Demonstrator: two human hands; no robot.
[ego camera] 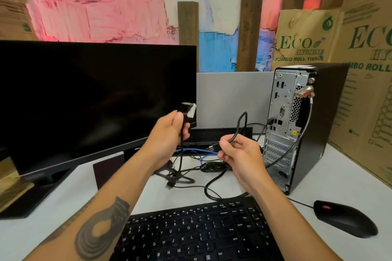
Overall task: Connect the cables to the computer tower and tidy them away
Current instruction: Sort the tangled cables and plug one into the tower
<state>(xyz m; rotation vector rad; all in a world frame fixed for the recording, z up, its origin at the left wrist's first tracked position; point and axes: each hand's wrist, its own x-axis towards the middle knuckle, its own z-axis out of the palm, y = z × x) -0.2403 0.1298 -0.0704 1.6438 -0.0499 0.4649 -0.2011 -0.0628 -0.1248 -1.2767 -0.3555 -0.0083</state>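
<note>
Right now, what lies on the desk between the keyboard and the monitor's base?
In the head view, a tangle of black cables with a blue cable behind it lies on the white desk between keyboard and monitor.

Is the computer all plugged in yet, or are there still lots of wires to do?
Only just started. Done: one black cable already sits in a port on the back of the tower, and a steel lock cable hangs there. In hand: the left hand lifts a black cable, and the right hand holds another near its plug. Left: the blue cable and the black tangle on the desk still need tidying.
</note>
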